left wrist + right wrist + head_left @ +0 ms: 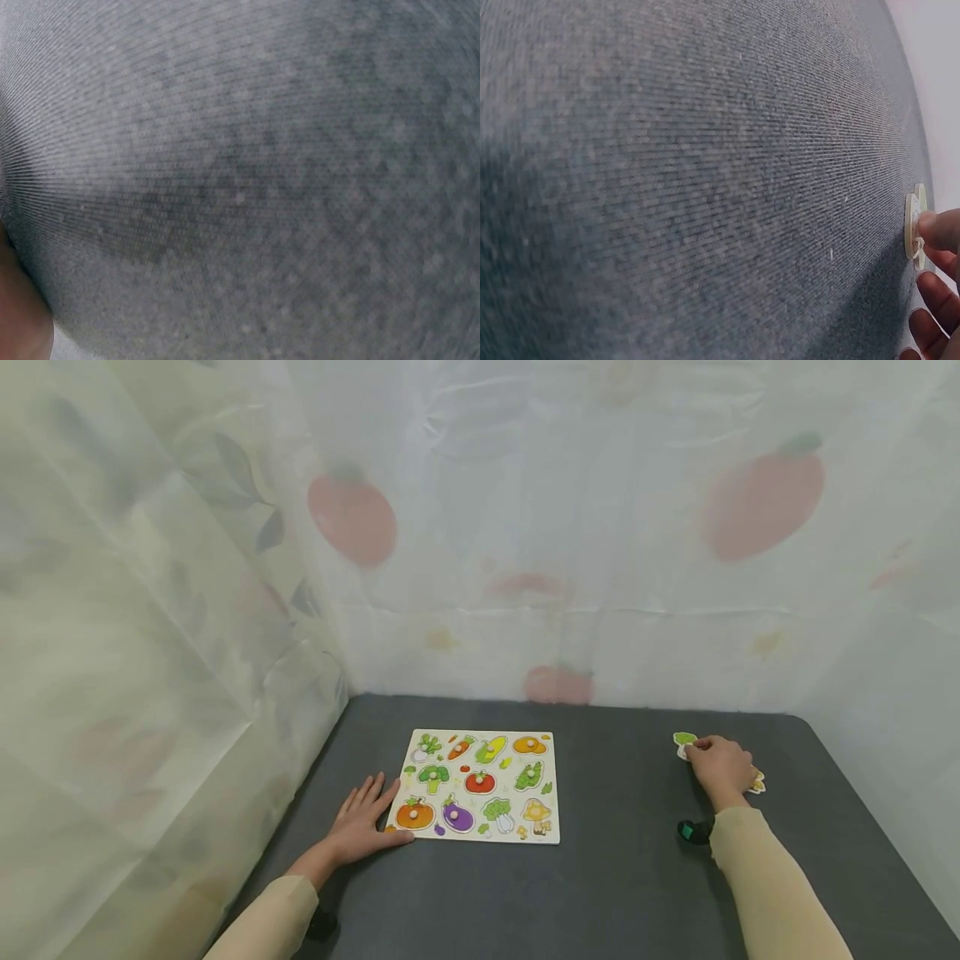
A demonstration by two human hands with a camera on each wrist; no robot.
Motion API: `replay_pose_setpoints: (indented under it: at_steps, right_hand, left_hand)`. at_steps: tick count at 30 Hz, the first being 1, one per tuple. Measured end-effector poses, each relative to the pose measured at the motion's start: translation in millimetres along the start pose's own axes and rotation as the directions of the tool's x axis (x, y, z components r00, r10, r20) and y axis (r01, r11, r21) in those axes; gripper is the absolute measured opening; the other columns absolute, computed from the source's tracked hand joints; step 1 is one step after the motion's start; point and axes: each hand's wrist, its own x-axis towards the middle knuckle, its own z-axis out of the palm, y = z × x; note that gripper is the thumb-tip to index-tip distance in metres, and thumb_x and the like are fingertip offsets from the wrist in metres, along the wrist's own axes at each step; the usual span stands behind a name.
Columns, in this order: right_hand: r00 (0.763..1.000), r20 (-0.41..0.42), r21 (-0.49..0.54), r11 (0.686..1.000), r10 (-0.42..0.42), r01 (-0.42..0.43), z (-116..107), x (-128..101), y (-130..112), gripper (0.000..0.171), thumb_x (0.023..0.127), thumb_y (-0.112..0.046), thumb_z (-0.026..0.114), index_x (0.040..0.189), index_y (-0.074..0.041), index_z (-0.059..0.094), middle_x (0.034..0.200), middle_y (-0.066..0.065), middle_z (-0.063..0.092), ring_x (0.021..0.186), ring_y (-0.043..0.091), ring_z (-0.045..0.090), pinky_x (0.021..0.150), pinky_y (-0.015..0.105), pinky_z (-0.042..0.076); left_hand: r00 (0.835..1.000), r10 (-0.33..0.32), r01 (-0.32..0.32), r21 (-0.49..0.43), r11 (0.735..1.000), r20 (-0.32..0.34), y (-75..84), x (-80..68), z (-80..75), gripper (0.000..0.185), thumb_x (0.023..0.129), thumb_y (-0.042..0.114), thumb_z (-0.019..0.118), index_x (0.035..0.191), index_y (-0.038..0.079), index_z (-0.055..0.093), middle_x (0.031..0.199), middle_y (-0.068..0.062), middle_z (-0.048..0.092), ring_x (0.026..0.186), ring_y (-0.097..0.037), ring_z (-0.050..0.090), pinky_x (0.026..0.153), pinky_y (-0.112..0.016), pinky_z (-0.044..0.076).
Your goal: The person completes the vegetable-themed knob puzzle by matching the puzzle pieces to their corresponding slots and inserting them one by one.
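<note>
A wooden vegetable puzzle board (480,786) lies flat on the dark grey tabletop (622,860), with several knobbed pieces seated in it. My left hand (365,822) lies flat beside the board's left edge, fingers straight, thumb touching its near left corner. At the far right my right hand (722,766) is curled over loose puzzle pieces; its fingertips pinch a green leafy piece (684,742), seen edge-on as a pale disc (913,225) in the right wrist view. Another yellowish piece (758,783) peeks out beside the hand. The left wrist view shows only grey cloth (247,180).
Translucent white curtains printed with red fruit (761,502) close off the back and both sides of the table. A small black and green wrist device (693,832) sits under my right sleeve. Grey cloth stretches between board and right hand.
</note>
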Motion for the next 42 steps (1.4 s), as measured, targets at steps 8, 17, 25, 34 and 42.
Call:
replay_pose_setpoints:
  at_steps: [8, 17, 25, 34, 42]
  right_hand:
    - [1.000, 0.004, -0.009, 1.000, -0.005, 0.005, 0.1, 0.7, -0.7, 0.044, 0.102, -0.029, 0.054, 0.127, 0.006, 0.064, 0.122, 0.033, 0.058, 0.111, 0.054, 0.044, 0.092, 0.071, 0.032]
    - [0.992, -0.064, -0.016, 0.994, -0.112, 0.111, 1.2, -3.6, -9.0, 0.038, 0.101, -0.028, 0.059, 0.119, 0.003, 0.069, 0.115, 0.030, 0.061, 0.105, 0.051, 0.047, 0.089, 0.069, 0.034]
    - [0.957, -0.091, -0.010, 0.961, -0.276, 0.276, 9.7, -13.9, -32.3, 0.034, 0.099, -0.030, 0.065, 0.113, 0.000, 0.073, 0.116, 0.026, 0.060, 0.107, 0.048, 0.047, 0.086, 0.064, 0.037]
    - [0.898, -0.052, 0.005, 0.899, -0.438, 0.439, 29.4, -40.5, -74.0, 0.025, 0.094, -0.029, 0.072, 0.103, -0.007, 0.078, 0.113, 0.020, 0.065, 0.106, 0.042, 0.053, 0.089, 0.064, 0.039]
    - [0.842, 0.005, 0.029, 0.842, -0.539, 0.539, 55.1, -72.2, -108.1, 0.016, 0.090, -0.031, 0.078, 0.096, -0.016, 0.080, 0.106, 0.008, 0.067, 0.099, 0.031, 0.055, 0.085, 0.053, 0.043]
  left_hand:
    - [0.998, 0.041, -0.043, -0.038, 0.998, -0.038, -0.9, -0.1, 1.4, 0.108, 0.083, 0.066, 0.073, 0.163, 0.009, 0.028, 0.167, -0.028, 0.014, 0.153, -0.048, 0.006, 0.119, -0.066, 0.002]
    - [0.999, 0.036, -0.037, -0.038, 0.999, -0.038, 0.1, -0.8, 0.3, 0.109, 0.083, 0.067, 0.073, 0.163, 0.009, 0.027, 0.166, -0.028, 0.015, 0.153, -0.049, 0.006, 0.118, -0.066, 0.003]
    - [1.000, 0.026, -0.026, -0.021, 0.999, -0.012, -7.2, 0.9, 4.5, 0.110, 0.084, 0.072, 0.068, 0.165, 0.014, 0.023, 0.169, -0.022, 0.009, 0.155, -0.043, 0.001, 0.120, -0.062, -0.002]
    - [1.000, 0.014, -0.015, -0.017, 1.000, -0.012, 0.3, -0.9, -1.3, 0.109, 0.083, 0.068, 0.071, 0.164, 0.011, 0.026, 0.168, -0.025, 0.013, 0.154, -0.047, 0.005, 0.119, -0.065, 0.003]
    - [0.999, 0.033, -0.033, -0.015, 0.999, -0.029, 3.8, -1.7, -2.2, 0.109, 0.083, 0.068, 0.072, 0.163, 0.008, 0.027, 0.166, -0.028, 0.015, 0.153, -0.049, 0.008, 0.119, -0.066, 0.005]
